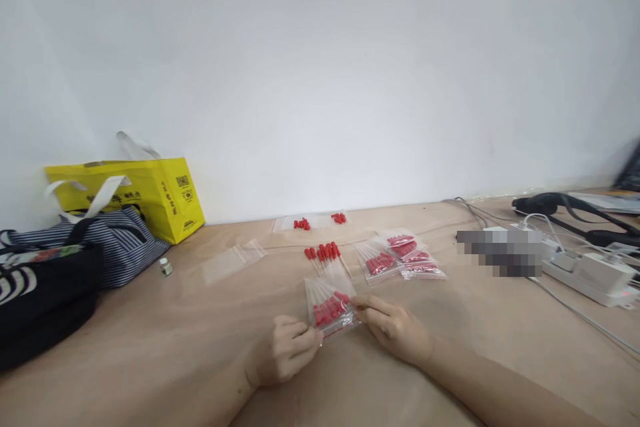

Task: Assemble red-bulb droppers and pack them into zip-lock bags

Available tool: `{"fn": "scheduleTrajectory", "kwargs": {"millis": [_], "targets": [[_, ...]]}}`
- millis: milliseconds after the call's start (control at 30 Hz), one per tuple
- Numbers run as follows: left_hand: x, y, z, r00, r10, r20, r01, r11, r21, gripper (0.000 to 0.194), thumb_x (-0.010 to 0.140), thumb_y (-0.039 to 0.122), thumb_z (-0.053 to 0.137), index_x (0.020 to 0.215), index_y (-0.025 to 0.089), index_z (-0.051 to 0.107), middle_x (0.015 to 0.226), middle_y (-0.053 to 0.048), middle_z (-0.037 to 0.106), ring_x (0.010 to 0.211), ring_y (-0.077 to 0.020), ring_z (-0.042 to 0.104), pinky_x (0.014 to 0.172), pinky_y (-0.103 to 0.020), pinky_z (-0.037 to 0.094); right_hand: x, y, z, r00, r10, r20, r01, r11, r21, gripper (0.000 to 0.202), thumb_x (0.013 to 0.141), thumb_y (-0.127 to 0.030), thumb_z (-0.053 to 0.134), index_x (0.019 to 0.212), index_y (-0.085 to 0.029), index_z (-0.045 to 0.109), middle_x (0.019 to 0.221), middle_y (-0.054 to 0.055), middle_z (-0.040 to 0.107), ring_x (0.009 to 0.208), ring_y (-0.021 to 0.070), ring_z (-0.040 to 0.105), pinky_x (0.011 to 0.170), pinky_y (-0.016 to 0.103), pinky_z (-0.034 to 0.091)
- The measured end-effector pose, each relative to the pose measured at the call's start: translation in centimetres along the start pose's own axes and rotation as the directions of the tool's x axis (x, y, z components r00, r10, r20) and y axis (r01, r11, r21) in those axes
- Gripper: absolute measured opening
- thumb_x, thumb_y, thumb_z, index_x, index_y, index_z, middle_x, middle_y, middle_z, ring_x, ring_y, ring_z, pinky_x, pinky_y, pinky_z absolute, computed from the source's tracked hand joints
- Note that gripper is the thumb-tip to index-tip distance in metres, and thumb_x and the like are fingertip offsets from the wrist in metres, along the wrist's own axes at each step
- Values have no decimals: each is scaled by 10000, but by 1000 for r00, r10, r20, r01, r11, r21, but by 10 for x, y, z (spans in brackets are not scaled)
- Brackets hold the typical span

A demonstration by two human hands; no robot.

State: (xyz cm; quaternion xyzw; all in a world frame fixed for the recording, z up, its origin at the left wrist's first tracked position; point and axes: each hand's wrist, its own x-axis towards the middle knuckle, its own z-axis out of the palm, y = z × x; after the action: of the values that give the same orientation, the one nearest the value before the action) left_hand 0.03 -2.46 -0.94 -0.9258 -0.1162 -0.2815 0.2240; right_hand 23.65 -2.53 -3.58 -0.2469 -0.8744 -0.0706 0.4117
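Observation:
A clear zip bag (331, 303) with several red-tipped sticks inside lies between my hands, its zip edge toward me. My left hand (289, 348) pinches the bag's lower left corner. At the bag's right edge, the fingers of my right hand (393, 327) are closed on the plastic. Just beyond the bag, several loose red-tipped sticks (327, 253) lie fanned out on the table. To their right is an overlapping group of filled clear bags (400, 257). Flat bags (233, 261) without red pieces lie to the left. More red-tipped pieces (302, 223) rest on clear plastic near the wall.
At the left stand a yellow bag (175, 197), a striped bag (123, 247) and a black bag (55, 300), with a small bottle (165, 267) beside them. A power strip (585, 280), cables and a black headset (545, 203) occupy the right side.

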Motion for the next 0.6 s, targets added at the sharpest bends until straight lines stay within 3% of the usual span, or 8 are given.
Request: {"fn": "scheduleTrajectory", "kwargs": {"millis": [233, 600], "targets": [[7, -3, 3, 1000, -29, -9, 29, 991, 127, 244, 872, 127, 335, 793, 140, 566, 596, -2, 573, 461, -92, 510, 417, -213, 341, -7, 5, -5, 977, 152, 146, -157, 987, 20, 198, 857, -145, 344, 834, -195, 534, 808, 29, 618, 709, 97, 592, 612, 181, 449], [5, -3, 5, 998, -36, -42, 40, 994, 97, 293, 860, 84, 338, 677, 137, 560, 518, 7, 543, 413, -87, 476, 398, -212, 347, -1, 8, -10, 994, -39, 103, 58, 979, -194, 258, 839, -116, 322, 708, -173, 537, 593, 13, 546, 525, 105, 469, 499, 235, 300]]}}
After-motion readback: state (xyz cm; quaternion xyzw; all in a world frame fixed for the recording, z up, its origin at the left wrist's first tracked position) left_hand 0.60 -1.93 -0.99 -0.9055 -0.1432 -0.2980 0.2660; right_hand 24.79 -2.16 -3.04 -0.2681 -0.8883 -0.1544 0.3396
